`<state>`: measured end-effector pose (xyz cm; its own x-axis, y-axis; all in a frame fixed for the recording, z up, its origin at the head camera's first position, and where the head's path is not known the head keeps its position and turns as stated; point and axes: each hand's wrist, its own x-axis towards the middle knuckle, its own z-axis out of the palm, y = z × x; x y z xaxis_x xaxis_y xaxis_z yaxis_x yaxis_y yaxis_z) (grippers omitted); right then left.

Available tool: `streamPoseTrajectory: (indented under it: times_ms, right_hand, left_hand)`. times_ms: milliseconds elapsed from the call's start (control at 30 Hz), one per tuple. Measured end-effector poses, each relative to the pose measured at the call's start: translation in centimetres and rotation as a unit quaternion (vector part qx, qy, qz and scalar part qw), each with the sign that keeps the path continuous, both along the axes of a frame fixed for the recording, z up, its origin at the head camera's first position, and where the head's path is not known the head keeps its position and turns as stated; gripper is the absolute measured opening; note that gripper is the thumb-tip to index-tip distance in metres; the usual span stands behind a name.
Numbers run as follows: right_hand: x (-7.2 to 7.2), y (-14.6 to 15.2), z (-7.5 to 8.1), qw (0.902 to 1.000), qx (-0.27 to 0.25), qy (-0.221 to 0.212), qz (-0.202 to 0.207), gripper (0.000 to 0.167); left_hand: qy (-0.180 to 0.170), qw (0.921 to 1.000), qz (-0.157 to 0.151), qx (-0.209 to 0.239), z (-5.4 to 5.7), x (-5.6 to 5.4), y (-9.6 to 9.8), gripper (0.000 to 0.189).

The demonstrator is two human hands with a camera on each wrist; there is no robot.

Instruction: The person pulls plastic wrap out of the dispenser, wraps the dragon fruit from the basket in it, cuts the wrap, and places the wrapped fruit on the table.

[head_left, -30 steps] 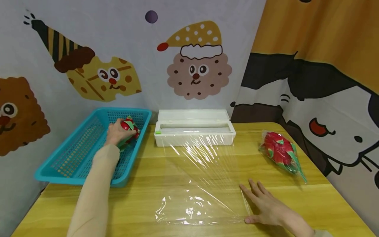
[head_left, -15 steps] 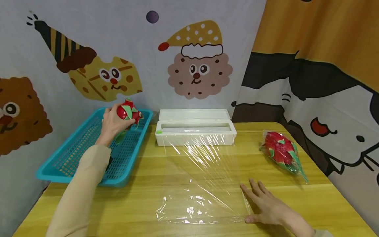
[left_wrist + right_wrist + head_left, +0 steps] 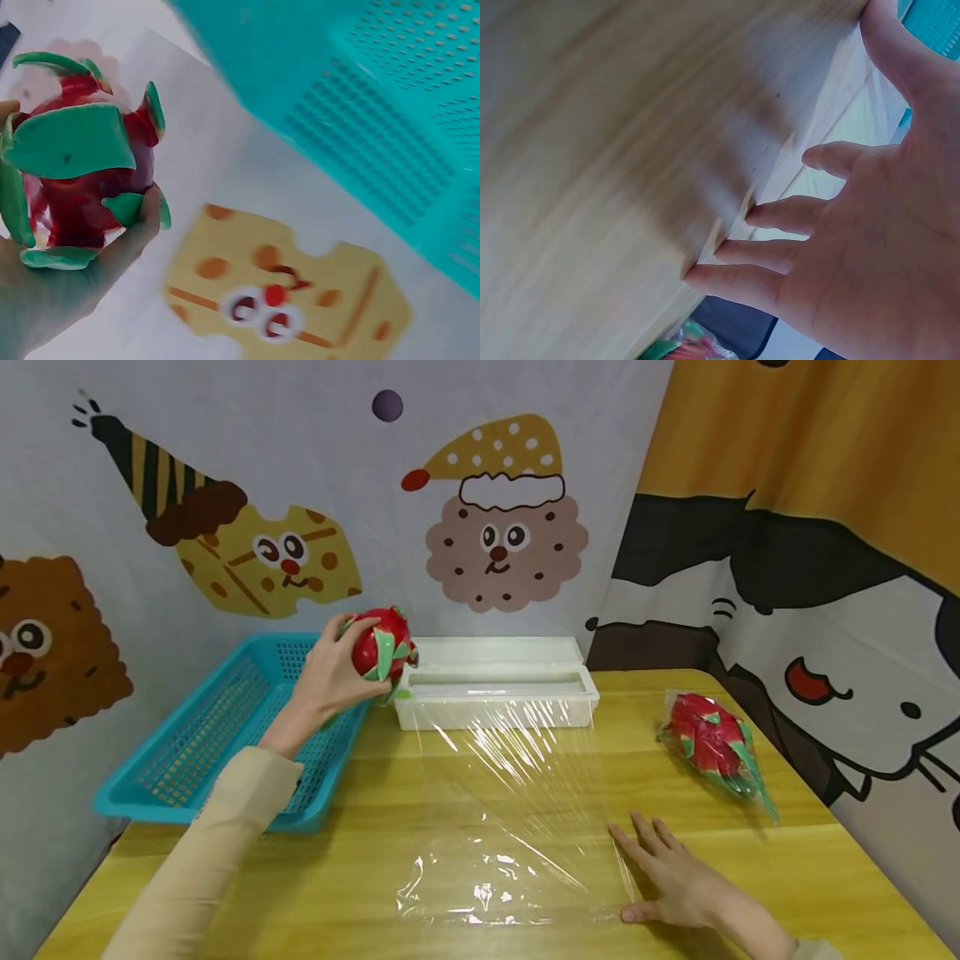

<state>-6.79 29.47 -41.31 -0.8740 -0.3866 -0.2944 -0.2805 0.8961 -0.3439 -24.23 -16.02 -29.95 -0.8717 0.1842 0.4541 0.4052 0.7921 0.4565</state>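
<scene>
My left hand (image 3: 333, 672) grips a red dragon fruit (image 3: 384, 647) with green scales, held up over the right rim of the blue basket. In the left wrist view the thumb and palm wrap round the dragon fruit (image 3: 82, 165). Spread fingers of my right hand (image 3: 678, 885) rest at the right edge of a sheet of cling film (image 3: 510, 827); its thumb presses near the front corner. The film runs out over the table from a white dispenser box (image 3: 495, 710) with its lid up. In the right wrist view the fingertips of the right hand (image 3: 855, 240) touch the wooden surface.
A second dragon fruit (image 3: 708, 739), wrapped in clear film, lies at the right of the wooden table (image 3: 360, 877). The blue perforated basket (image 3: 187, 814) stands at the left back. Behind everything hangs a cartoon-printed cloth (image 3: 315, 410).
My left hand has lifted the dragon fruit up out of the basket and moved it right, towards the dispenser. The right hand and the film stay in place.
</scene>
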Motion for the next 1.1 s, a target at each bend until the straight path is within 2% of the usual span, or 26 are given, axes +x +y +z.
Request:
streamPoseTrajectory:
  times_ms: [100,200,300,433,700,900,1000,1100]
  right_hand:
    - [-0.1,0.0,0.1,1.0,-0.001,0.005,0.001,0.101]
    - [-0.1,0.0,0.1,1.0,-0.003,0.001,0.001,0.101]
    - [-0.1,0.0,0.1,1.0,-0.004,-0.002,0.0,0.101]
    - [-0.1,0.1,0.0,1.0,0.0,0.001,0.003,0.101]
    - [-0.1,0.2,-0.1,1.0,0.005,0.003,0.005,0.101]
    - [-0.1,0.2,-0.3,1.0,0.0,0.0,0.002,0.102]
    - [-0.1,0.2,-0.4,1.0,0.002,0.006,0.001,0.102]
    - [-0.2,0.2,-0.4,1.0,0.004,0.007,0.002,0.102]
  left_hand:
    - [0.023,0.9983,-0.05,-0.019,0.4,0.6,1.7,0.083]
    - [0.054,0.9924,-0.1,-0.045,0.5,1.3,3.4,0.085]
    - [0.09,0.9816,-0.153,-0.07,0.2,1.8,5.1,0.084]
    - [0.11,0.9655,-0.216,-0.095,-0.5,2.5,7.2,0.083]
    - [0.115,0.9381,-0.313,-0.094,-2.9,3.6,10.8,0.081]
    - [0.092,0.9175,-0.379,-0.079,-5.3,4.3,12.5,0.083]
    - [0.072,0.9125,-0.394,-0.081,-6.2,4.8,13.0,0.085]
    - [0.039,0.9142,-0.395,-0.082,-7.0,5.3,13.4,0.084]
